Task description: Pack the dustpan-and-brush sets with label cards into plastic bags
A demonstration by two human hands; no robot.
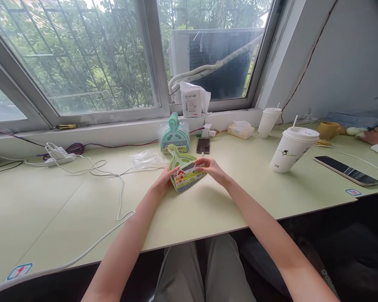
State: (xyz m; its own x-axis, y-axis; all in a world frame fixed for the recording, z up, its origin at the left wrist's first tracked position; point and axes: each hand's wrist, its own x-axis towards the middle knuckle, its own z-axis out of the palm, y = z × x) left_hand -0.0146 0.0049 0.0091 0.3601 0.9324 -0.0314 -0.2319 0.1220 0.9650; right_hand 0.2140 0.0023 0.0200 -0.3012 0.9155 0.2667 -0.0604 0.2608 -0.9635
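Both hands grip a green dustpan set [185,170] on the surface [227,201]: left hand [169,177] at its left edge, right hand [210,167] at its right.

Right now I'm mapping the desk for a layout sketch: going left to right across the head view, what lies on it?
Power strip → plastic bag → left hand → green dustpan set → right hand → tissue pack → near cup → dark phone → another person's hand.

Head camera, looking forward-down over desk [82,209], window [82,54] beyond.
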